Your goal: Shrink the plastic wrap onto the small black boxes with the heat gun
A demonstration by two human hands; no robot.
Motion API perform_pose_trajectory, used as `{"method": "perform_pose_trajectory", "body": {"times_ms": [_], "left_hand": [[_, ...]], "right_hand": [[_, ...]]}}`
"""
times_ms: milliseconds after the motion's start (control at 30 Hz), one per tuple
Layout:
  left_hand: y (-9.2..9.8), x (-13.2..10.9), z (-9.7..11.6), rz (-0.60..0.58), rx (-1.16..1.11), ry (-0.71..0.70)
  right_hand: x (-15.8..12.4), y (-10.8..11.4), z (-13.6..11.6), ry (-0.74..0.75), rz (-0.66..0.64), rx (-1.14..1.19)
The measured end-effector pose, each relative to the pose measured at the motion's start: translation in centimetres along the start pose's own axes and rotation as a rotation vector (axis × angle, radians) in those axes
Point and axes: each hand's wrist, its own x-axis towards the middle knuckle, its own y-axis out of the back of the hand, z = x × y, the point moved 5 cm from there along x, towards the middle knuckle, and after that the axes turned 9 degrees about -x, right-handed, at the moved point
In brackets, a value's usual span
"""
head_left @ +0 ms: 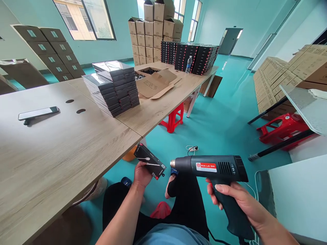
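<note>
Heat gun (212, 167) gripped by right hand (236, 204), nozzle (173, 163) aimed at box (150, 161) | left hand (141, 174) closed on box, held up to nozzle | boxes (111, 90) stacked centre frame

Bright daylight from windows (84, 20), bowed edges.

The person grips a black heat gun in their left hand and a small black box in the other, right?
No: the black heat gun is in the right hand; the small black box is in the left hand, as the head view shows.
</note>
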Motion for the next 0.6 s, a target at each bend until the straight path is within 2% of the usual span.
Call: {"method": "perform_pose_trajectory", "body": {"times_ms": [367,533,600], "left_hand": [[1.5,0.1,-0.5,0.084,0.123,0.014],[2.7,0.0,-0.5,0.093,0.258,0.020],[3.3,0.0,-0.5,0.091,0.299,0.019]], "right_hand": [[0.4,-2.1,0.7,0.014,-0.102,-0.150],[0.9,-2.2,1.4,-0.005,-0.044,-0.089],[1.2,-2.6,1.7,-0.014,-0.061,-0.067]]}}
